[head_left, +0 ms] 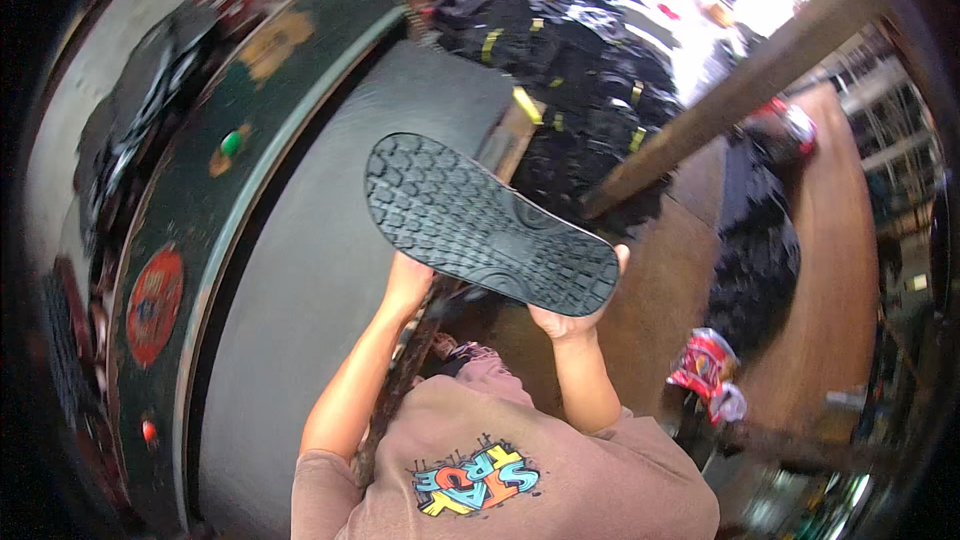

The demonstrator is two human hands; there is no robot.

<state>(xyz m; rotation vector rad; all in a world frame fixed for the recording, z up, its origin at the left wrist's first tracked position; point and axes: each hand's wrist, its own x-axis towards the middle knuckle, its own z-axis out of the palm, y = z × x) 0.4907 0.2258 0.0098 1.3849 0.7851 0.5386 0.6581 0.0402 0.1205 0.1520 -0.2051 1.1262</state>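
A black shoe sole (485,225) is held up in front of me, its blocky tread facing upward and its wider end toward the upper left. My left hand (411,276) is closed on the sole's near edge by the wide end, the fingers hidden beneath it. At the narrower right end, my right hand (578,320) grips the sole from below, with one fingertip showing past the rim. Under the sole's left part lies the grey, smooth belt-like surface (290,320) of a machine.
A dark green machine panel (190,190) with a green button (231,144) and a red button (149,431) runs along the left. Black pieces (590,70) are heaped beyond. A wooden post (740,80) slants at right, near a brown tabletop (820,310) and a red packet (705,365).
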